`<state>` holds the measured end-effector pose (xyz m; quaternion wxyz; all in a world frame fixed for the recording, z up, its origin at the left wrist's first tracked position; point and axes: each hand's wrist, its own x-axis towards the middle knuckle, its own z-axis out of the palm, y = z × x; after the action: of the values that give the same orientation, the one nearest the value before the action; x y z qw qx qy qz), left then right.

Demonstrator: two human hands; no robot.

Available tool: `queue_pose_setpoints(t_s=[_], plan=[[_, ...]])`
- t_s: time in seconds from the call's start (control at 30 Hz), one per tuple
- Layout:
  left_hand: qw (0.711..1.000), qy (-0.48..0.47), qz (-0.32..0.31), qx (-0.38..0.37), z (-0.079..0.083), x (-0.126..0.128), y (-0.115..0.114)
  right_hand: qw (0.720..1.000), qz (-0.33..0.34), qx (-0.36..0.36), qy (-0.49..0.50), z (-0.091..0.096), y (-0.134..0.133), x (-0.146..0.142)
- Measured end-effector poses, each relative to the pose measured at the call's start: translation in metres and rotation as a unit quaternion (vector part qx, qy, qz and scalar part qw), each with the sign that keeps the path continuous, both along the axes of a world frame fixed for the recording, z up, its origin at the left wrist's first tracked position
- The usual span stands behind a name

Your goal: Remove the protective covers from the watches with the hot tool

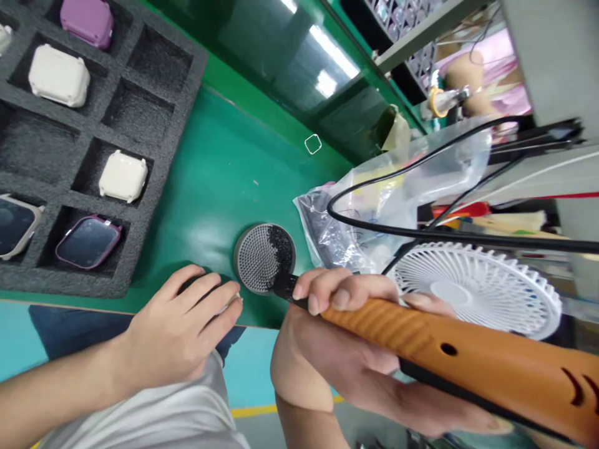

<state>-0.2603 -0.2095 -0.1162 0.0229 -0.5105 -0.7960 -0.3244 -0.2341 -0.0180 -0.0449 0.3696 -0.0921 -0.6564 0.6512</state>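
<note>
Two bare hands at the near edge of a green desk, both close to a round perforated metal disc lying flat, its right part heaped with black granules. Right hand around the orange handle of a soldering iron, fingers curled and pressed together over the top of the handle, thumb out of clear sight. Black tip of the iron at the disc's edge, angled in toward the granules; contact between the two impossible to tell from this view. Left hand just beside the disc, fingers slightly spread and cupped over a dark object, mostly hidden beneath them, with a pale bit showing at the fingertips; any grip on it impossible to judge. Beyond the left hand, a black foam tray with square pockets, holding cream watch cases and a dark-screened watch with a pink frame. Past the right hand, a clear plastic bag, the iron's black cord and a white fan grille.
</note>
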Motion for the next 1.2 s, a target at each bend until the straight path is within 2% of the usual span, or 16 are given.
queue_pose_setpoints(t_s=[0.2, 0.43, 0.5, 0.6, 0.7, 0.87, 0.97, 1.07, 1.2], plan=[[0.997, 0.004, 0.077, -0.024, 0.005, 0.000, 0.007, 1.000, 0.003, -0.015, -0.003, -0.002, -0.005, -0.003], [0.998, -0.043, 0.025, -0.024, 0.008, -0.004, 0.002, 1.000, 0.013, -0.006, 0.013, -0.004, -0.005, -0.006], [0.999, -0.041, 0.029, -0.015, 0.007, -0.004, 0.001, 1.000, 0.017, -0.007, 0.007, 0.002, -0.004, -0.002], [0.999, -0.034, 0.041, 0.008, 0.006, -0.004, 0.004, 0.998, 0.005, -0.004, -0.055, 0.015, -0.003, 0.008], [0.998, -0.039, 0.046, 0.012, 0.007, -0.005, 0.006, 0.996, 0.037, 0.021, -0.073, 0.021, -0.006, 0.015], [0.998, -0.047, 0.045, 0.015, 0.008, -0.006, 0.007, 0.998, 0.060, -0.003, 0.002, 0.003, -0.016, 0.013], [0.998, -0.052, 0.042, 0.013, 0.007, -0.006, 0.006, 0.997, 0.071, 0.001, 0.000, -0.008, -0.017, 0.013], [0.998, -0.053, 0.041, 0.013, 0.007, -0.005, 0.006, 0.997, 0.075, 0.014, -0.008, -0.010, -0.016, 0.014], [0.998, -0.052, 0.040, 0.008, 0.007, -0.005, 0.005, 0.997, 0.062, -0.012, -0.042, -0.005, -0.019, 0.015]])
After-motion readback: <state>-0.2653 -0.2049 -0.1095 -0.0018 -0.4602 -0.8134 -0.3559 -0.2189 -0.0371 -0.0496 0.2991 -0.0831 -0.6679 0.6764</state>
